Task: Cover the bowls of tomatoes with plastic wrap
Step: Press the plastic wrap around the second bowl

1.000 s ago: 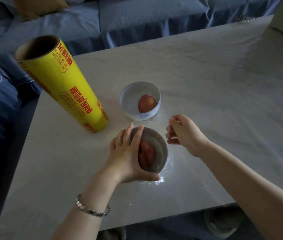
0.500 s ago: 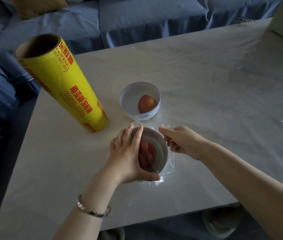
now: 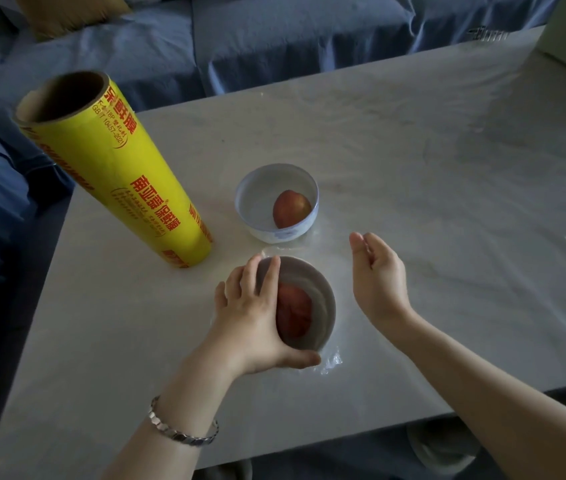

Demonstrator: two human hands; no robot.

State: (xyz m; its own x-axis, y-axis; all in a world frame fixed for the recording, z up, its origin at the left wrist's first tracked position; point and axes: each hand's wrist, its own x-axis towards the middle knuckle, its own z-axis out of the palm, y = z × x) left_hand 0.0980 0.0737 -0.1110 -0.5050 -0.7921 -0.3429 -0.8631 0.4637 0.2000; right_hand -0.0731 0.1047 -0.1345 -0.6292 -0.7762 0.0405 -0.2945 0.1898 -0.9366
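Roll of plastic wrap (image 3: 115, 168), yellow with red print, stands on end at the left of a pale marble table (image 3: 447, 202). Right of it and nearer, a left hand (image 3: 250, 317), bracelet (image 3: 184, 429) at the wrist, grips the left side of the near bowl (image 3: 324, 306), whose tomato (image 3: 293, 311) shows through stretched film. Loose film (image 3: 331, 360) crinkles at the bowl's near edge. Just beyond sits the far bowl (image 3: 276, 202) with its tomato (image 3: 291, 208). The right hand (image 3: 376, 275) hovers right of the near bowl, apart from it, fingers relaxed, holding nothing.

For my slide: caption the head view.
Left hand grips the film-covered bowl; right hand hovers open beside it.
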